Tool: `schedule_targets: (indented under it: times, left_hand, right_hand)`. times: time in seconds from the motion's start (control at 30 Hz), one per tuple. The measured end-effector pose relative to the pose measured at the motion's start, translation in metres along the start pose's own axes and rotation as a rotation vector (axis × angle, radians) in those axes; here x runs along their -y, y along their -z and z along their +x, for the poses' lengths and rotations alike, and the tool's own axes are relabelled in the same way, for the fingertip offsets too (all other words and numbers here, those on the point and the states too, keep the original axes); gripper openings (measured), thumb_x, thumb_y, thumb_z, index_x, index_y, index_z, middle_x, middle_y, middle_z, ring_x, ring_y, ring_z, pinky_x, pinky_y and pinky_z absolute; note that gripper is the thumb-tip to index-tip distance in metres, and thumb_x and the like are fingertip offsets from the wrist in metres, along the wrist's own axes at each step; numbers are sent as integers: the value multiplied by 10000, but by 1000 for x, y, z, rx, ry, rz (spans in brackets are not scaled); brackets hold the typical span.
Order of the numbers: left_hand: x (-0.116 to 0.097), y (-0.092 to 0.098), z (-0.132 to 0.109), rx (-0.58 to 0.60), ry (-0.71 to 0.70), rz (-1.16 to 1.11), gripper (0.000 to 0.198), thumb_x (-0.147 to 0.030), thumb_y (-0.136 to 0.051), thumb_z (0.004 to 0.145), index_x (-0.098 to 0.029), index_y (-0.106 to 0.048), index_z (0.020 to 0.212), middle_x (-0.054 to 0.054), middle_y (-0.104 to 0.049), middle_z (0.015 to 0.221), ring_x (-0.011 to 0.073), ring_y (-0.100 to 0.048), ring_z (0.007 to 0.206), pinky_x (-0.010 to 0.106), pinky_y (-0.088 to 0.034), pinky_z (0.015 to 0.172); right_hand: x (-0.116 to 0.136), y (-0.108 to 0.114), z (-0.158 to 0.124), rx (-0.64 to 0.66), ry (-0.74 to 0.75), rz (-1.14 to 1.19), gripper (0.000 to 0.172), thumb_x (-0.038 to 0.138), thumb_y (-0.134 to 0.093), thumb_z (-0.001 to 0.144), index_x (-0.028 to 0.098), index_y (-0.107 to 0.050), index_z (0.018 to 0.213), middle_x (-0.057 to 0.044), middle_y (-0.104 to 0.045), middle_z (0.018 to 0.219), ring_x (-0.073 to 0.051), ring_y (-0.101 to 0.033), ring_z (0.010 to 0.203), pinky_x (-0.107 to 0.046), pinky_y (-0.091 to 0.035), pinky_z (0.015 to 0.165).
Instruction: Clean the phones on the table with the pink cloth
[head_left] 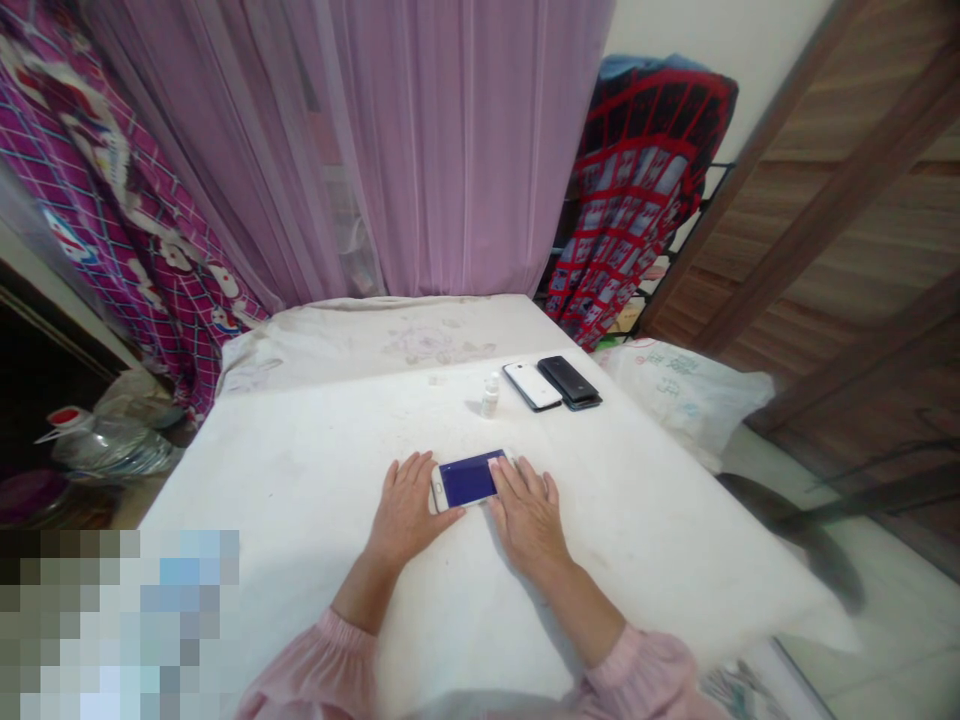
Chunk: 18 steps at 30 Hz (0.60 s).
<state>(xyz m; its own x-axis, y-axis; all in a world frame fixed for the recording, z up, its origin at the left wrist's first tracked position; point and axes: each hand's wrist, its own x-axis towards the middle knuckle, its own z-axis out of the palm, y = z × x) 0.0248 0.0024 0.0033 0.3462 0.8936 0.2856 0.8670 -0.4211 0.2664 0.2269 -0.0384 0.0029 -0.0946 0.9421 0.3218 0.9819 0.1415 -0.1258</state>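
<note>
A smartphone (466, 482) with a white frame and a lit blue screen lies flat on the white-covered table. My left hand (409, 505) grips its left end, thumb along the near edge and fingers by the far corner. Over the right part of the screen rests my right hand (525, 510), its fingers pressed down together. A small pale bit shows under those fingertips, too little to name. Beyond the phone stands a small clear bottle (490, 398) with a white cap. A white phone (532, 386) and a black phone (566, 379) lie to its right, each apparently on top of another dark one.
White cloth (315, 450) covers the table, whose right edge runs beside a white plastic bag (682, 395). Purple curtains (465, 150) hang behind the far edge. On the left, below table height, is a large clear plastic bottle (112, 445) with a red cap.
</note>
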Motion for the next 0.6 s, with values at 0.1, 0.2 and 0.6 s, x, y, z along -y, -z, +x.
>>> schedule_targets:
  times: [0.1,0.2,0.6]
  left_hand:
    - [0,0,1,7,6,1,662,-599,-603,781,-191,-484,1288,142,-507,1394,324,-428,1313,548,-268,1105]
    - [0,0,1,5,9,3,655,-601,-603,779,-196,-488,1281,139,-511,1391,321,-431,1312,546,-271,1106]
    - [-1,2,1,0,14,-5,661,-582,-632,765,-189,-493,1278,143,-519,1383,331,-432,1309,549,-282,1101]
  right_hand:
    - [-10,2,3,0,-66,-27,473,316,-362,954,238,-417,1417,-67,-476,1429,-286,-344,1345,-536,-213,1076]
    - [-6,2,3,2,-62,-14,469,316,-348,961,215,-424,1412,-67,-462,1439,-284,-339,1347,-531,-208,1079]
    - [-2,3,-10,66,49,6,522,319,-368,952,207,-334,1461,-57,-372,1499,-280,-276,1380,-538,-208,1089]
